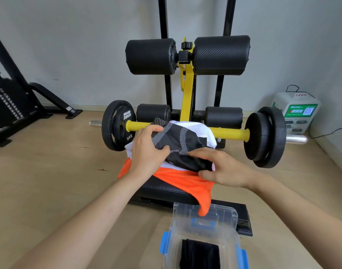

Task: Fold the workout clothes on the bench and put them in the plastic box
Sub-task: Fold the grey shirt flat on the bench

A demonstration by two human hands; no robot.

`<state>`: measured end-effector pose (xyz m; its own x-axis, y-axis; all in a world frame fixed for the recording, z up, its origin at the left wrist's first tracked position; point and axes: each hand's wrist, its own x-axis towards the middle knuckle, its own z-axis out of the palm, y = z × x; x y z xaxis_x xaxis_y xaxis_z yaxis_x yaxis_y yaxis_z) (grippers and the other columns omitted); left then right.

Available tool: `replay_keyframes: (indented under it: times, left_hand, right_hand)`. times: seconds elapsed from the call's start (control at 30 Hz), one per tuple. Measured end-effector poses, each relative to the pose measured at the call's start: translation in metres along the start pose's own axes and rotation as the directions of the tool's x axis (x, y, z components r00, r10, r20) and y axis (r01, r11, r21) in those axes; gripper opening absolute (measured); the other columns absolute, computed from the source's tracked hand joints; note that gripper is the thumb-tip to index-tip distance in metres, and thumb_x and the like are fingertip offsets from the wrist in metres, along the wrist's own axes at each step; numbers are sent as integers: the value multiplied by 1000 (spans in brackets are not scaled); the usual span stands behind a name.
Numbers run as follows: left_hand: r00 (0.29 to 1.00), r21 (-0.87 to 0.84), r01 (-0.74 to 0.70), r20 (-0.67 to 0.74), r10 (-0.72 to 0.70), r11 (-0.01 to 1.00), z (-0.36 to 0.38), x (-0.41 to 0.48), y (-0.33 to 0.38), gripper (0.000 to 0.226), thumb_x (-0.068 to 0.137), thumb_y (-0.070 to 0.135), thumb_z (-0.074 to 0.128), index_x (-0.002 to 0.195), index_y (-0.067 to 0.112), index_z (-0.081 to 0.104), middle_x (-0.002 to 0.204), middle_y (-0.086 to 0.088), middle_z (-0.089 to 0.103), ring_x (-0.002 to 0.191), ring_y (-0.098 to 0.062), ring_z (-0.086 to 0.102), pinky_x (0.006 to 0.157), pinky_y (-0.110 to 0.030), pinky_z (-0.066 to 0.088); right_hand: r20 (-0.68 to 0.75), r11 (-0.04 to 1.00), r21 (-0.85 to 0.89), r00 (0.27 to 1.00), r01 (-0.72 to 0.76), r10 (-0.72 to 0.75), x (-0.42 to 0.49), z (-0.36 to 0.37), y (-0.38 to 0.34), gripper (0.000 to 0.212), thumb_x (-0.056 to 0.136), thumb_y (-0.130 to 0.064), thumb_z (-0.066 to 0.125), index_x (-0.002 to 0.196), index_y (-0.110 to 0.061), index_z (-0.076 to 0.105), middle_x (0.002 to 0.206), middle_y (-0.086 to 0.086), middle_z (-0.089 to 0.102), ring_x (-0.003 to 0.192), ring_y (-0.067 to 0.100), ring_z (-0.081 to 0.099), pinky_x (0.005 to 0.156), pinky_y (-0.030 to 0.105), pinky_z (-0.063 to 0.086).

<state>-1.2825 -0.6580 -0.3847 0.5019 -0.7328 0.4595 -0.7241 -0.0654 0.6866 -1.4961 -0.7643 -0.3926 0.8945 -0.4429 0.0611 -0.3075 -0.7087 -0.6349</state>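
Both hands on a black garment at the counter

Our left hand (146,150) and right hand (222,167), set a little apart, each grip the black garment (181,140) with fingers curled into its cloth. It lies on top of a white garment (195,127) and an orange garment (185,181) heaped on the counter (162,188). Below our right hand stands the plastic box (230,247), with a dark folded cloth (200,253) inside.
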Motion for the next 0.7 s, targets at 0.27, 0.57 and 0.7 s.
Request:
replay_keyframes:
  times: [0.27, 0.57, 0.7]
  left_hand:
    - [980, 174, -161, 141, 137, 971, -15, -4, -20, 77, 80, 9, 74, 147, 30, 44, 132, 5, 62, 123, -8, 56, 102, -35, 47]
    - [902, 5, -378, 230, 366, 926, -11, -17, -23, 48, 86, 8, 73, 128, 29, 66, 115, 17, 68, 112, 1, 58, 97, -24, 48]
    - [877, -49, -417, 240, 416, 908, -10, -21, -18, 37, 88, 6, 72, 120, 26, 72, 107, 22, 68, 106, 3, 59, 94, -15, 44]
  right_hand:
    - [-60, 959, -273, 997, -71, 57, -2, 4, 1, 76, 69, -68, 33, 136, -40, 54, 147, -17, 46, 138, 8, 30, 111, 40, 28]
    - [-52, 995, -63, 996, -82, 79, 3, 3, 17, 48, 91, -28, 67, 137, -31, 55, 139, -16, 52, 125, -4, 37, 111, 15, 25]
    - [-140, 997, -14, 988, -73, 71, 5, 4, 22, 51, 87, -26, 73, 135, -26, 57, 126, -18, 53, 123, -4, 41, 102, 8, 27]
